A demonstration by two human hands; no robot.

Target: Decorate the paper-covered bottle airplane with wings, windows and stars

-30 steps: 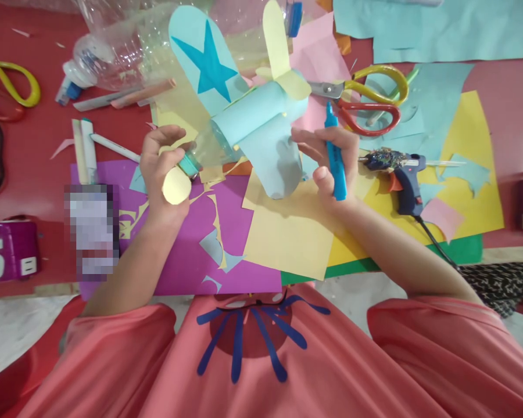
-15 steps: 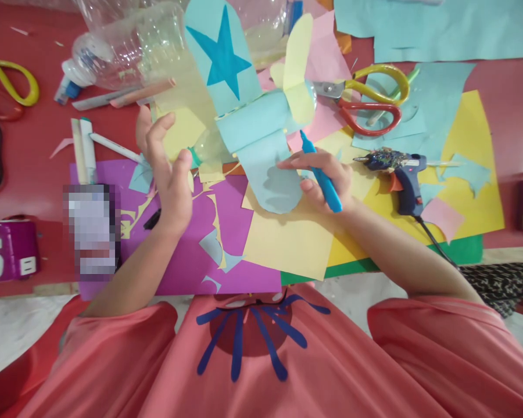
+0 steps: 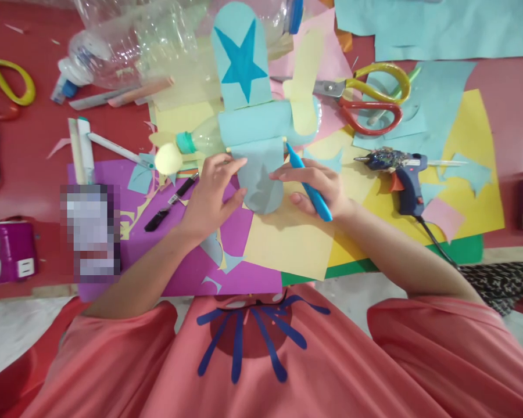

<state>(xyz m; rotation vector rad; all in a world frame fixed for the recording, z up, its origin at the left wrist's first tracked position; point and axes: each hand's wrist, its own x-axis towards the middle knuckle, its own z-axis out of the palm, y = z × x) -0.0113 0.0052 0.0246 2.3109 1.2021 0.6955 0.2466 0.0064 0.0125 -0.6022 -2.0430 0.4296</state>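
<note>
A plastic bottle with a green cap lies on its side, wrapped in light blue paper. Its upper paper wing bears a blue star; the lower wing is plain. At the bottle's right end sits a pale yellow paper piece, and a pale yellow disc is near the cap. My left hand is at the left edge of the lower wing, fingers apart, holding nothing. In my right hand is a blue marker, its tip pointing up and away; the fingertips reach the wing's right edge.
Right of the bottle lie scissors and a glue gun with a cord. Clear plastic bottles lie at the back left. A black-handled cutter, a phone and paper scraps are on the left.
My left hand has moved right to the lower wing. The wrapped bottle has turned more level, its starred wing swinging right. My right hand, with the marker, has shifted slightly left.
</note>
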